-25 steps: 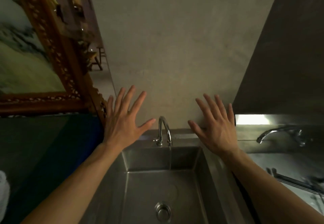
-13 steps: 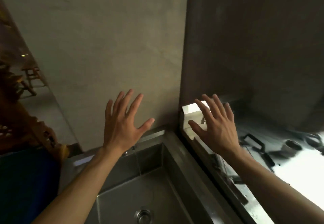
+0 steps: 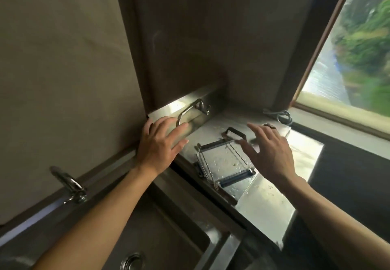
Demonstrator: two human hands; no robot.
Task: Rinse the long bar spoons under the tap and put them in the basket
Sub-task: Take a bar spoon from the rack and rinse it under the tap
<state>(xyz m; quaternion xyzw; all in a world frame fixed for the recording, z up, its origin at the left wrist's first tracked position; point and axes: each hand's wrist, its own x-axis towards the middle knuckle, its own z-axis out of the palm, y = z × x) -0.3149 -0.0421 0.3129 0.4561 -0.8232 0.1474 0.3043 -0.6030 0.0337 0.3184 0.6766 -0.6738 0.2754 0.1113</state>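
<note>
Sink basin (image 3: 168, 238), steel, lower centre of frame; round drain (image 3: 132, 262) at the bottom edge.

Tap (image 3: 69, 184), chrome, lower left, mounted on the ledge behind the basin.

Left hand (image 3: 158, 147), centre of frame, palm down, fingers spread wide and straight; grip wide, holding nothing. Forearm runs in from the lower left across the basin.

Right hand (image 3: 270, 153), right of centre, palm down, fingers spread and slightly bent; grip wide, holding nothing. It hovers over the far right part of the basket.

Basket (image 3: 223, 162), wire frame with dark handles (image 3: 236, 178) at the near and far ends, lying on the wet steel worktop (image 3: 274, 202) between the two hands. Water drops show on the surface inside its frame.

Second tap (image 3: 190, 110), curved spout, on the steel upstand just beyond the left hand's fingertips.

Small dark item (image 3: 269, 125) past the right hand's fingertips; cannot tell what it is.

Coiled cable (image 3: 282, 116), on the far edge of the worktop, by the window sill.

Window (image 3: 358, 48), upper right, greenery and water outside.

Long bar spoons: cannot be made out.
</note>
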